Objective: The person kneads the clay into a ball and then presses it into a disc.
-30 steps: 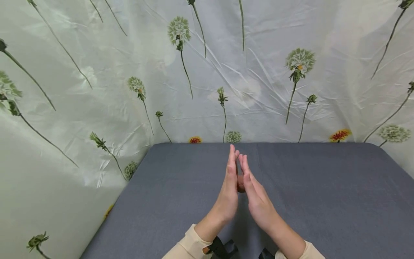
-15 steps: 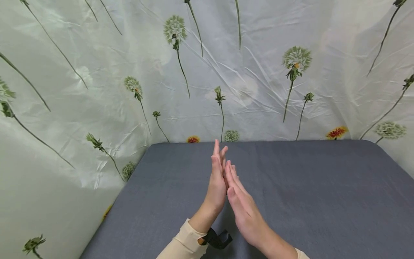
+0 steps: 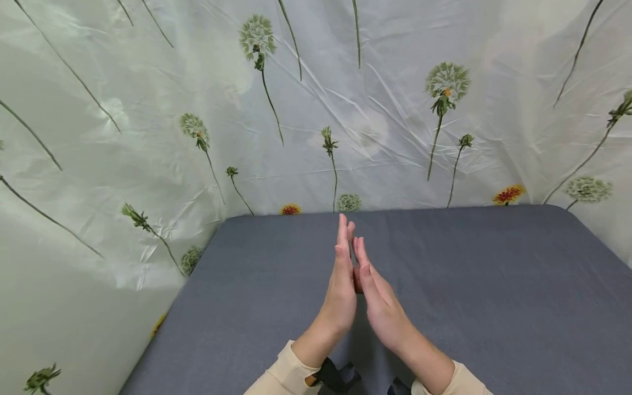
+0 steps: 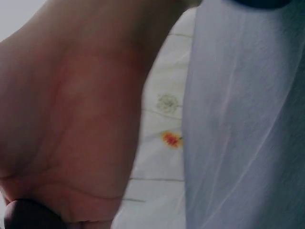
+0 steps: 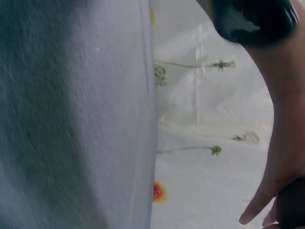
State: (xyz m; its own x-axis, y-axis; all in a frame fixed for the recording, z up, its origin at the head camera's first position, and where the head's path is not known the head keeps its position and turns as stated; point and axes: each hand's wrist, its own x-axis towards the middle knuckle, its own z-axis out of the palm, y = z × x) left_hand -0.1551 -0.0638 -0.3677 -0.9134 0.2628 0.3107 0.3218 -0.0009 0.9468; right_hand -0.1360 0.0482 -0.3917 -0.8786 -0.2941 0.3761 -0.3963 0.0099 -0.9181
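Over the grey table, my left hand (image 3: 337, 291) and right hand (image 3: 387, 310) face each other palm to palm, fingers straight and pointing forward and up. Between the palms sits a small reddish-brown rounded lump (image 3: 357, 282), mostly hidden, with its near end showing in the gap below the fingers. In the left wrist view the lump (image 4: 33, 215) appears dark beside a creased palm (image 4: 90, 129). The right wrist view has the dark lump (image 5: 291, 205) at the lower right edge, close to an outstretched finger (image 5: 257, 205).
A grey cloth-covered table (image 3: 469, 285) lies under both forearms. Behind it and to the left hangs a pale curtain (image 3: 395, 99) printed with dandelions. A black strap mount (image 3: 338, 376) is on the left wrist, beneath a cream sleeve (image 3: 286, 370).
The palms have slid against each other: half a second ago the right hand was drawn back and the lump nearly hidden; now it has moved forward again. The head view has shifted slightly.
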